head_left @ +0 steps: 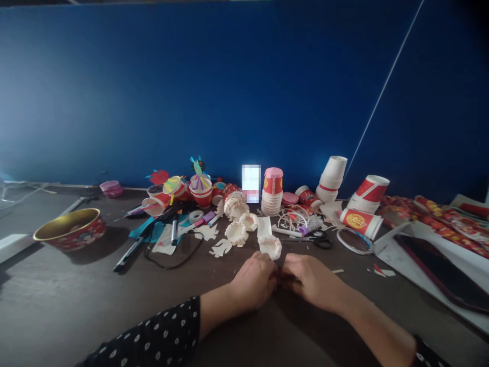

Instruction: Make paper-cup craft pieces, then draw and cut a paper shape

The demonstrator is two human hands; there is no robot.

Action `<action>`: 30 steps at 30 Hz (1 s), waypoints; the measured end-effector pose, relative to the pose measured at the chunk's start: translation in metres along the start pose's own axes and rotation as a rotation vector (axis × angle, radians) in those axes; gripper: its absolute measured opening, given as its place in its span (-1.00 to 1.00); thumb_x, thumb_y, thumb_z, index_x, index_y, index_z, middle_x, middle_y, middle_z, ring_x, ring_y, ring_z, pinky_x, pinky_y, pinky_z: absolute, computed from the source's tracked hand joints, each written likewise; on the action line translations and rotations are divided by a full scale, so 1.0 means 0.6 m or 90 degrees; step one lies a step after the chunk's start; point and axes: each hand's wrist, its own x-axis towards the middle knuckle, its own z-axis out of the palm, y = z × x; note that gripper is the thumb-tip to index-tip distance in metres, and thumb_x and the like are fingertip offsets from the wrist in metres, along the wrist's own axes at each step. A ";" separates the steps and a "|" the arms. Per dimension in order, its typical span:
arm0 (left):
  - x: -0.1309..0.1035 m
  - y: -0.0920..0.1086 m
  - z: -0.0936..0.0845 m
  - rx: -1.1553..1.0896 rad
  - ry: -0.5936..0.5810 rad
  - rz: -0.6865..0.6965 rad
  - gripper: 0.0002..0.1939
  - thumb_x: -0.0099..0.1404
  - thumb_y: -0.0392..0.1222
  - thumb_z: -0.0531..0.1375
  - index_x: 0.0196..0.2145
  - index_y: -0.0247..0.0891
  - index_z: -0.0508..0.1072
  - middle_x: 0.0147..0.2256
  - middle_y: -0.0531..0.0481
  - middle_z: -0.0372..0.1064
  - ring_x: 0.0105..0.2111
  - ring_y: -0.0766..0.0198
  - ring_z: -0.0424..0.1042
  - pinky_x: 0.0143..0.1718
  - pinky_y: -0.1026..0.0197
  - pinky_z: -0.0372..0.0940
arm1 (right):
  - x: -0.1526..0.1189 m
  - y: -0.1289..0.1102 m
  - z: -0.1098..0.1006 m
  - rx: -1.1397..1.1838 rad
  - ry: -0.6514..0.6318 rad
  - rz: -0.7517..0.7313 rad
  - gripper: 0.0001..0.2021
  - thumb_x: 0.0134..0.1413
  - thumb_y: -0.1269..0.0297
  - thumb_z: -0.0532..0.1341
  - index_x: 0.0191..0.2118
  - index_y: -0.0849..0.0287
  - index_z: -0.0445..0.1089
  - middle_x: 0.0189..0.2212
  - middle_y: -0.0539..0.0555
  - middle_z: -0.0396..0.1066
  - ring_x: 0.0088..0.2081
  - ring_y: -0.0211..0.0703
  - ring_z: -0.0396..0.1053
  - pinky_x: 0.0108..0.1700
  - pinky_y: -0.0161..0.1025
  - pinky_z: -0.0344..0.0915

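My left hand [254, 280] and my right hand [313, 283] meet low over the dark table, both with fingers curled closed. Whatever lies between their fingertips is hidden by the fingers. Just beyond my left hand, a white cup-shaped piece with a crimped rim [269, 246] stands at the knuckles; I cannot tell whether it is touched. Behind it is a strip of white paper [264, 227]. More pale crimped cup pieces [236, 233] lie to the left, beside cut white paper scraps [221, 248]. Black-handled scissors [323, 239] rest beyond my right hand.
A red and gold bowl [71, 229] stands at the left, with a black marker [174, 230] nearer the middle. Decorated paper cups [200, 191], a cup stack [272, 188] and white cups [331, 178] line the back. At right lie a tape roll [354, 240] and a phone [445, 270].
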 end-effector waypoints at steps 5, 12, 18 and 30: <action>0.003 -0.009 0.004 -0.015 0.002 -0.054 -0.96 0.10 -0.34 0.15 -0.44 -0.30 0.40 -0.38 -0.06 0.37 -0.28 0.20 0.31 -0.27 0.25 0.20 | 0.000 -0.007 0.003 0.012 0.016 0.037 -0.94 -0.02 0.38 0.24 -0.46 0.22 0.41 -0.45 0.00 0.37 -0.41 -0.24 0.32 -0.40 -0.36 0.12; 0.004 -0.009 -0.004 -0.017 -0.031 -0.009 -0.94 0.15 -0.36 0.14 -0.44 -0.31 0.41 -0.35 -0.06 0.38 -0.27 0.22 0.32 -0.25 0.28 0.19 | 0.000 -0.013 0.006 0.036 0.020 0.054 -0.96 -0.08 0.46 0.24 -0.46 0.21 0.41 -0.43 0.01 0.40 -0.38 -0.22 0.35 -0.37 -0.36 0.13; 0.002 -0.013 -0.008 -0.023 -0.044 0.014 -0.90 0.19 -0.34 0.12 -0.45 -0.30 0.41 -0.35 -0.05 0.38 -0.27 0.23 0.32 -0.21 0.28 0.20 | 0.005 -0.011 0.012 0.046 0.035 0.052 -0.96 -0.07 0.44 0.23 -0.47 0.20 0.42 -0.44 0.00 0.42 -0.38 -0.22 0.36 -0.38 -0.36 0.12; -0.002 -0.024 -0.010 -0.091 -0.042 0.026 -0.96 0.10 -0.28 0.21 -0.45 -0.28 0.47 -0.41 0.02 0.39 -0.34 0.28 0.34 -0.32 0.33 0.20 | 0.003 -0.018 0.011 0.028 0.034 0.079 -0.86 -0.05 0.46 0.16 -0.45 0.14 0.45 -0.43 0.01 0.42 -0.37 -0.21 0.36 -0.37 -0.33 0.12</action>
